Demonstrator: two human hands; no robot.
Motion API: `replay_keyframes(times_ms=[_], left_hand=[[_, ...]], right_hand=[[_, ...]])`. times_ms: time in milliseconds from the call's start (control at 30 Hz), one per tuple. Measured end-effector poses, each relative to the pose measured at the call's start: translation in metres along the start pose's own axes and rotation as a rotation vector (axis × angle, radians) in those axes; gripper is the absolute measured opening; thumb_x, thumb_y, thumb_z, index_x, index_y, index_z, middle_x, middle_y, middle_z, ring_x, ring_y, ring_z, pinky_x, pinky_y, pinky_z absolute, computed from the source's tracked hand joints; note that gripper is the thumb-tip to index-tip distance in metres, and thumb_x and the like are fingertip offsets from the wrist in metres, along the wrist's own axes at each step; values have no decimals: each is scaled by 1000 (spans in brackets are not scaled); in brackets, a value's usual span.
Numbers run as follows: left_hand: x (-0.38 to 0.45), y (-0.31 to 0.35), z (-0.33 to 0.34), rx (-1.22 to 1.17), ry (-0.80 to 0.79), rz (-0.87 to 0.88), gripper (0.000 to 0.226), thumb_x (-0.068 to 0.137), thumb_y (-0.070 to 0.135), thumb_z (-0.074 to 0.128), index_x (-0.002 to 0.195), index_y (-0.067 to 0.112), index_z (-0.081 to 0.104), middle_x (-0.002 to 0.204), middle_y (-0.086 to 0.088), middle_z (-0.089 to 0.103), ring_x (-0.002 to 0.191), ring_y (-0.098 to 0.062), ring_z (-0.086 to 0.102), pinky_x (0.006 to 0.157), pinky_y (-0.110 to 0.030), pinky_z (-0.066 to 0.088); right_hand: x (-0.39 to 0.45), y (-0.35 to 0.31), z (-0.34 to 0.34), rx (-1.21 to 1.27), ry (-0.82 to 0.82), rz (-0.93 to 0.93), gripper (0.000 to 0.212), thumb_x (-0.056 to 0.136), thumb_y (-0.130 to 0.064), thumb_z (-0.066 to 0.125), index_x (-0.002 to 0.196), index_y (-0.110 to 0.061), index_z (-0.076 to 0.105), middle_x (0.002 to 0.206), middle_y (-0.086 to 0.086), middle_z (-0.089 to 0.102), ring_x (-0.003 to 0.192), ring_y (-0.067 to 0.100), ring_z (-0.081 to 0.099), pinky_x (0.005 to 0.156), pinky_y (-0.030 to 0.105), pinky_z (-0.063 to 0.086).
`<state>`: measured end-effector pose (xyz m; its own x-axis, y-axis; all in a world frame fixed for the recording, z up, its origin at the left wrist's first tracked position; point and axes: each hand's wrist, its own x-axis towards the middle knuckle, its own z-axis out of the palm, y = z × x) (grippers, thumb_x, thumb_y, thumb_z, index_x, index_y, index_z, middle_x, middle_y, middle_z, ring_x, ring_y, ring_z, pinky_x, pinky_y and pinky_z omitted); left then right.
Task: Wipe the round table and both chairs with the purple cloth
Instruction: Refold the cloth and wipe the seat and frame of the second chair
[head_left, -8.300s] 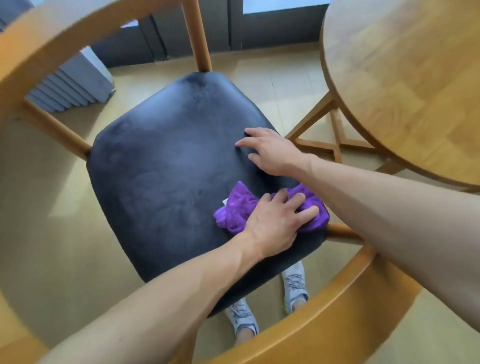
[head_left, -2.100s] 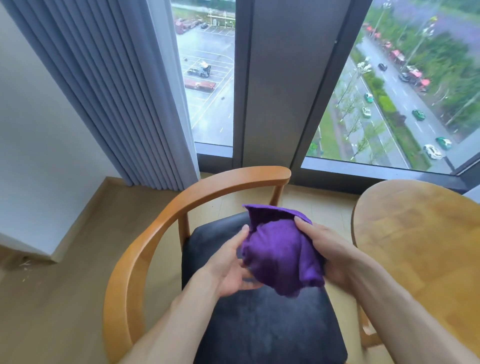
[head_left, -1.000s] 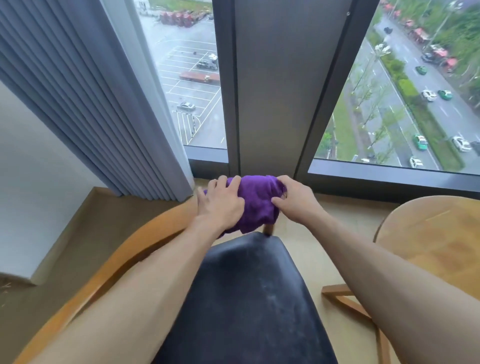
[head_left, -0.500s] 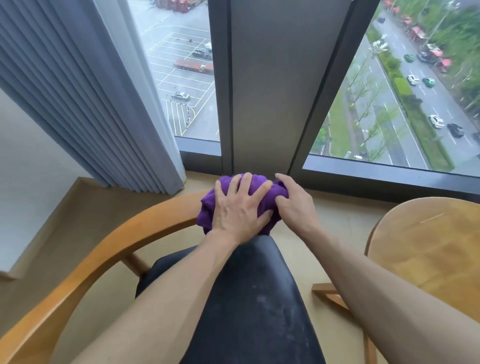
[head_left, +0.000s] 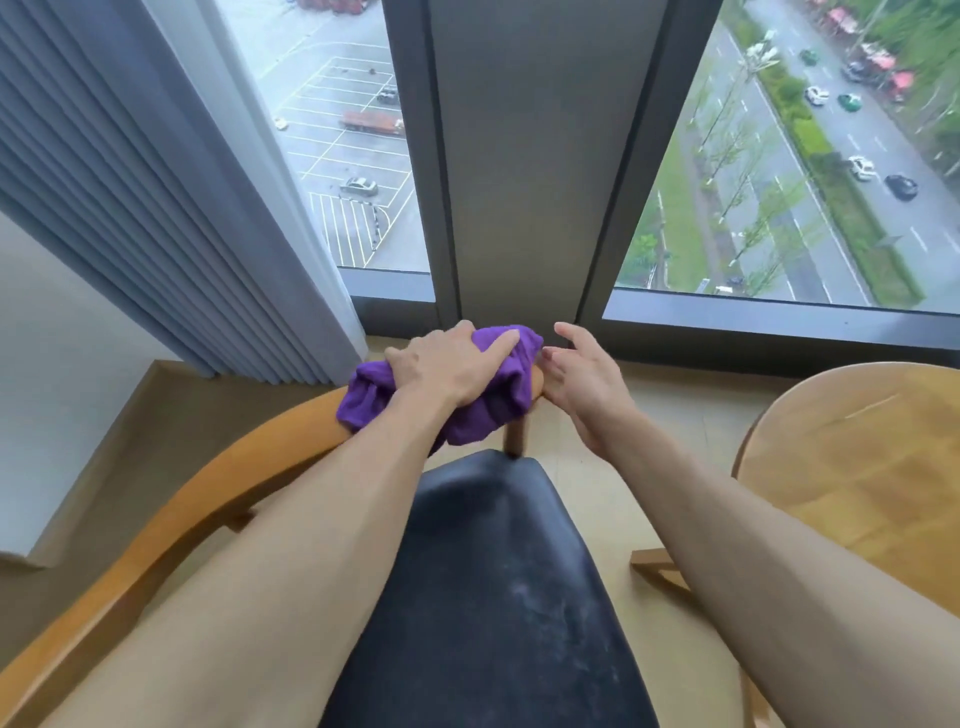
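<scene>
The purple cloth (head_left: 498, 400) is draped over the far end of the chair's curved wooden armrest (head_left: 223, 478). My left hand (head_left: 449, 366) lies on top of the cloth and grips it against the wood. My right hand (head_left: 584, 384) hovers just right of the cloth at the armrest's tip, fingers relaxed and spread, holding nothing. The chair's dark cushioned seat (head_left: 498, 582) fills the lower middle. The round wooden table (head_left: 857, 467) shows at the right edge.
A large window with a dark frame post (head_left: 514, 156) stands directly behind the chair. Grey curtains (head_left: 130, 171) hang at the left beside a white wall. Tan floor lies between chair and table, where a wooden table leg (head_left: 660, 569) shows.
My right hand has come off the cloth and opened beside it. My left hand has shifted with the cloth along the armrest end.
</scene>
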<state>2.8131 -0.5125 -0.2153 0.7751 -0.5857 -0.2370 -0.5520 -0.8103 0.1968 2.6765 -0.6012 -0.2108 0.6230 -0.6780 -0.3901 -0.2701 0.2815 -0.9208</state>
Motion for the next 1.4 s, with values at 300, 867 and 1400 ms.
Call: replay_keyframes(times_ms=[300, 867, 1400], left_hand=[[20, -36, -9, -64, -62, 295, 70, 69, 93, 24, 96, 35, 54, 98, 6, 66, 96, -26, 61, 76, -38, 39], [-33, 9, 28, 255, 353, 787, 72, 72, 44, 69, 140, 35, 47, 134, -13, 51, 118, -34, 50, 80, -49, 48], [-97, -205, -11, 236, 226, 349, 90, 66, 50, 81, 144, 37, 36, 147, -7, 37, 124, -35, 47, 81, -52, 54]], right_hand=[[-2, -7, -13, 83, 91, 174, 38, 105, -40, 33, 123, -21, 62, 123, 8, 60, 115, 21, 59, 105, 48, 47], [7, -21, -7, -181, 67, 167, 55, 100, -59, 24, 130, -28, 59, 113, 4, 64, 100, 21, 62, 81, 38, 52], [-7, -4, 51, -1364, -11, -482, 19, 91, -7, 44, 101, -13, 58, 99, 7, 64, 98, 31, 59, 78, 37, 46]])
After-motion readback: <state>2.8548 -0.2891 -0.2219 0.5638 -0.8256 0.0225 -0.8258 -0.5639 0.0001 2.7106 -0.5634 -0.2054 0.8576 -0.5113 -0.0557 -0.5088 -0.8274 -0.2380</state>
